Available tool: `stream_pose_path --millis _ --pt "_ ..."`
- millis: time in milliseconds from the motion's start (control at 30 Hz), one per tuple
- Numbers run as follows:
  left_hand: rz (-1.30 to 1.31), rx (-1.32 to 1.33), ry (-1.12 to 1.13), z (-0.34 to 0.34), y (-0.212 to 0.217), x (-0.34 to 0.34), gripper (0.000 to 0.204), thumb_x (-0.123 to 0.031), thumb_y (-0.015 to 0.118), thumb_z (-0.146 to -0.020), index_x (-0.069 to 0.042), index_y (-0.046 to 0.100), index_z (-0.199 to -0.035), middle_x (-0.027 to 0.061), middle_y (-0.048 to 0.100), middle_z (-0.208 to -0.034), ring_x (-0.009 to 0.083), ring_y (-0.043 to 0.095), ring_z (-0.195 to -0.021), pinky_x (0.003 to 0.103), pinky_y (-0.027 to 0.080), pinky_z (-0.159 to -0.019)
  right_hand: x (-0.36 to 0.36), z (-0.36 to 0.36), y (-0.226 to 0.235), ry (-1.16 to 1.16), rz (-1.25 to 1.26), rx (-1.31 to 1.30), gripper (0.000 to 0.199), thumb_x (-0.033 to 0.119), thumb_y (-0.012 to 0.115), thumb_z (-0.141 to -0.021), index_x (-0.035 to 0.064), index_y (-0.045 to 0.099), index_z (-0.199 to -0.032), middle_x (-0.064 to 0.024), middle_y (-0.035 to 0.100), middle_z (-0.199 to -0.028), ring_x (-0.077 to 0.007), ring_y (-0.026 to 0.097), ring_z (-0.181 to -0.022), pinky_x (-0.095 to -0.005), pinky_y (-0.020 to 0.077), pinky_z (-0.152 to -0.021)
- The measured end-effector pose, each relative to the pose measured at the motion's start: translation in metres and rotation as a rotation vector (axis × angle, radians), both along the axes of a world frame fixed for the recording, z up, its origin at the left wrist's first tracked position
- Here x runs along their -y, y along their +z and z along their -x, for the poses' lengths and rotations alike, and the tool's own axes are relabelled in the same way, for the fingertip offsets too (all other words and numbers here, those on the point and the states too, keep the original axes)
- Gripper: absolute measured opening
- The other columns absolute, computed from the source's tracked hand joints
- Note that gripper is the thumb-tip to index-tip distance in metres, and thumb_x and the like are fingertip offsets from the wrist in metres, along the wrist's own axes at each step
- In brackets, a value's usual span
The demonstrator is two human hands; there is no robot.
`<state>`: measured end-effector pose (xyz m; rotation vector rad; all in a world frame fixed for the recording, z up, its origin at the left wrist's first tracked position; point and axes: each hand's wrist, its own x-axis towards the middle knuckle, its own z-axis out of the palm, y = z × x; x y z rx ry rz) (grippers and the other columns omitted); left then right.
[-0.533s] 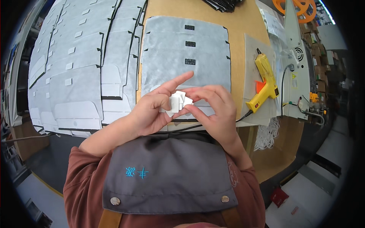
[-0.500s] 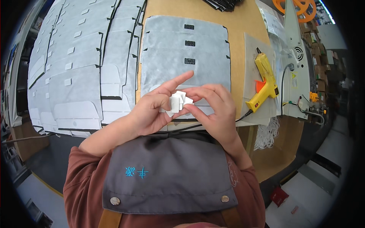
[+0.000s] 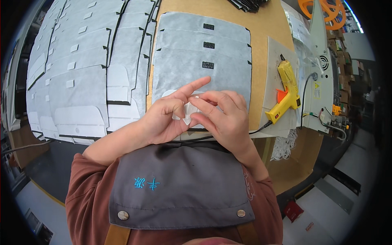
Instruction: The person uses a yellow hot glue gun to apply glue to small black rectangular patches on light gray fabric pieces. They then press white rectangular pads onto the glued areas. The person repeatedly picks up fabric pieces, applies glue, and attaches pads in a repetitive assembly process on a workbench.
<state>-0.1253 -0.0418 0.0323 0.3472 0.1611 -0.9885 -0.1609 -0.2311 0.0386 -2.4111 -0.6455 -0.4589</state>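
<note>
My left hand (image 3: 165, 118) cradles several small white rectangular pieces (image 3: 188, 111) in its palm, thumb bent over them and index finger stretched out. The fingers and thumb of my right hand (image 3: 228, 118) close on the same pieces from the right and partly hide them. Just beyond both hands lies a stack of overlapping grey fabric-like panels (image 3: 183, 69) with black edge tabs. Dark textured patches (image 3: 208, 45) run down its middle in a column.
More grey panels (image 3: 85, 85) with small white patches cover the table's left side. At right lie a yellow hot glue gun (image 3: 289, 90) with its cord and a pale board (image 3: 270, 69). A metal machine housing (image 3: 320, 92) stands beyond. Black pieces (image 3: 247, 4) lie at the far edge.
My right fingers have moved left and closed further over the white pieces, covering more of them. My left hand stays nearly in place. The whole view has shifted slightly.
</note>
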Motion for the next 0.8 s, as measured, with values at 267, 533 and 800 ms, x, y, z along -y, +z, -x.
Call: stream_pose_path --millis 267,533,800 --pt "0.048 0.006 0.001 -0.003 -0.004 0.001 0.088 0.003 0.040 -0.067 -0.003 0.025 -0.154 0.0136 0.056 -0.118 0.0205 0.060 -0.100 0.032 0.052 -0.091 0.002 -0.001 -0.002 0.013 -0.133 -0.022 0.026 0.013 0.080 -0.070 0.0146 0.070 -0.094 0.0032 0.065 -0.100 -0.0191 0.059 -0.091 -0.0340 0.0436 -0.080" --pt "-0.158 -0.026 -0.246 0.000 0.009 0.012 0.079 0.004 0.040 -0.068 0.000 0.036 -0.146 0.0162 0.050 -0.129 0.0259 0.056 -0.118 0.039 0.048 -0.106 0.029 0.016 0.024 0.117 -0.270 -0.348 0.018 0.002 0.078 -0.072 0.0091 0.069 -0.086 -0.0023 0.067 -0.091 -0.0217 0.062 -0.086 -0.0333 0.0469 -0.078" --pt "-0.325 0.211 -0.636 0.007 0.010 0.042 0.027 -0.022 0.047 -0.103 -0.001 0.061 -0.113 0.0004 0.054 -0.078 0.0069 0.052 -0.062 0.019 0.042 -0.050 0.092 0.096 0.039 -0.175 -0.422 -0.506 0.018 -0.005 0.074 -0.076 0.0024 0.069 -0.091 -0.0087 0.070 -0.091 -0.0223 0.069 -0.081 -0.0295 0.0535 -0.069"
